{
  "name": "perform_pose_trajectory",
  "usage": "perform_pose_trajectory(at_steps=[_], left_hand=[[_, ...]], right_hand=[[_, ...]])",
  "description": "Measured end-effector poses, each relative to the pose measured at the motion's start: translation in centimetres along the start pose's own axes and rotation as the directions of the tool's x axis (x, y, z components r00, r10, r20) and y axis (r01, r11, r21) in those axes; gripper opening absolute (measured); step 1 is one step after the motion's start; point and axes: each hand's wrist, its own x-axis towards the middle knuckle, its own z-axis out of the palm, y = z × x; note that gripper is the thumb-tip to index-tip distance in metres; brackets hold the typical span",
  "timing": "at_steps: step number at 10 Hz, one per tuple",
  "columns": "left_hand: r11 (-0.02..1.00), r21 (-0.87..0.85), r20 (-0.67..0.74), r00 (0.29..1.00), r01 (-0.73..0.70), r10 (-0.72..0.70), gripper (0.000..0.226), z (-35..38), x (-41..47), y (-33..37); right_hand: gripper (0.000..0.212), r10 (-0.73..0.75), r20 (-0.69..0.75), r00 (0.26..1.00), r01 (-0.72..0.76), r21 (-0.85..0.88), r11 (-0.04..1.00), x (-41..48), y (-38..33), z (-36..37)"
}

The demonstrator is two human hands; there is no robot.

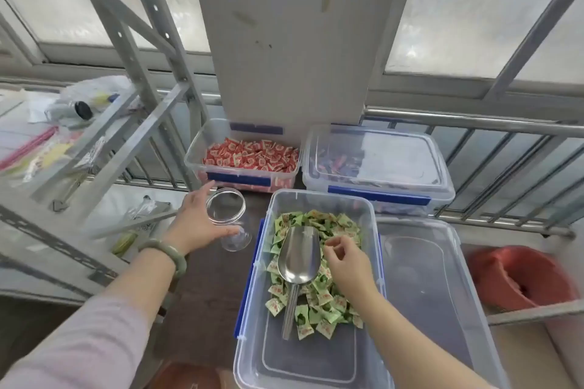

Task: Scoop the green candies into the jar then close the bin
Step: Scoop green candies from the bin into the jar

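An open clear bin (249,354) with blue latches holds green wrapped candies (319,303) in its far half. A metal scoop (298,257) lies on the candies, bowl away from me, handle pointing toward me. My right hand (346,262) hovers over the candies just right of the scoop's bowl, fingers curled, holding nothing that I can see. Left of the bin stands an empty clear jar (229,215) with no lid on. My left hand (199,224) wraps around the jar's left side. The bin's clear lid (423,287) lies flat to the right of the bin.
Behind the green bin are an open bin of red candies (249,158) and a lidded bin of dark candies (376,164). A metal rack frame (132,50) stands at left, a white pillar (290,35) and railing behind, a red bag (518,278) at right.
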Motion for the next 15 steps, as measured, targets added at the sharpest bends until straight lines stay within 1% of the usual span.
perform_pose_trajectory(at_steps=[1, 2, 3, 4, 5, 6, 7, 8, 9, 10, 11, 12, 13, 14, 15], left_hand=[[0.998, -0.058, -0.002, 1.000, 0.019, -0.019, 0.118, 1.3, 0.4, -0.6], [0.995, -0.093, -0.006, 1.000, 0.026, -0.026, 0.116, 2.6, 0.6, -1.4], [0.988, -0.152, -0.021, 0.999, 0.038, -0.042, 0.119, 3.1, 1.3, -2.1], [0.965, -0.252, 0.001, 0.997, 0.077, -0.079, 0.120, 3.9, 1.9, -2.9], [0.957, -0.266, 0.005, 0.993, 0.118, -0.121, 0.112, 4.5, 2.5, -3.2], [0.961, -0.257, -0.033, 0.993, 0.102, -0.114, 0.099, 4.7, 3.1, -3.1], [0.979, -0.197, 0.004, 0.999, 0.048, -0.048, 0.094, 4.4, 2.8, -2.3], [0.995, -0.095, 0.070, 0.997, -0.038, 0.045, 0.092, 3.6, 2.2, -1.9], [0.989, 0.008, 0.150, 0.978, -0.148, 0.145, 0.090, 2.4, 1.9, -1.9], [0.971, 0.084, 0.243, 0.950, -0.223, 0.197, 0.088, 1.3, 1.7, -2.0], [0.959, 0.125, 0.317, 0.927, -0.252, 0.202, 0.091, 0.8, 1.7, -2.2], [0.961, 0.127, 0.373, 0.910, -0.244, 0.182, 0.094, 0.9, 1.7, -2.2], [0.957, 0.115, 0.394, 0.896, -0.268, 0.204, 0.096, 1.1, 1.6, -1.9], [0.958, 0.089, 0.411, 0.886, -0.272, 0.214, 0.097, 1.4, 1.4, -1.5], [0.957, 0.102, 0.421, 0.883, -0.273, 0.207, 0.098, 1.5, 1.4, -1.3]], right_hand=[[0.014, 0.133, 0.006, 0.991, -0.133, -0.035, 0.990, 0.1, 1.7, 2.1], [0.042, 0.305, 0.020, 0.952, -0.304, -0.032, 0.952, 0.0, 3.0, 4.1], [0.043, 0.475, 0.131, 0.870, -0.485, 0.053, 0.873, 0.4, 3.2, 5.5], [0.042, 0.592, 0.249, 0.766, -0.635, 0.146, 0.759, 0.5, 2.8, 6.7], [0.039, 0.630, 0.357, 0.690, -0.718, 0.227, 0.658, 0.5, 2.2, 7.5], [0.029, 0.641, 0.382, 0.666, -0.744, 0.278, 0.607, 0.3, 1.5, 7.6], [0.025, 0.662, 0.341, 0.667, -0.745, 0.278, 0.607, -0.1, 0.5, 7.0], [0.032, 0.694, 0.311, 0.649, -0.761, 0.240, 0.603, -0.7, -0.2, 5.0], [0.033, 0.619, 0.205, 0.758, -0.643, 0.075, 0.762, -1.8, -0.5, 2.6], [0.034, 0.587, 0.137, 0.798, -0.579, -0.095, 0.810, -3.7, -0.3, 0.1], [0.035, 0.583, 0.076, 0.809, -0.556, -0.225, 0.800, -5.5, -0.6, -1.7], [0.021, 0.612, 0.165, 0.774, -0.380, -0.652, 0.656, -7.8, -1.3, -3.0], [0.069, 0.582, 0.245, 0.776, -0.095, -0.866, 0.491, -9.1, -2.3, -3.7], [0.074, 0.621, 0.343, 0.704, 0.139, -0.925, 0.354, -9.6, -2.5, -3.6], [0.075, 0.656, 0.315, 0.685, 0.125, -0.939, 0.320, -8.6, -2.3, -2.6]])
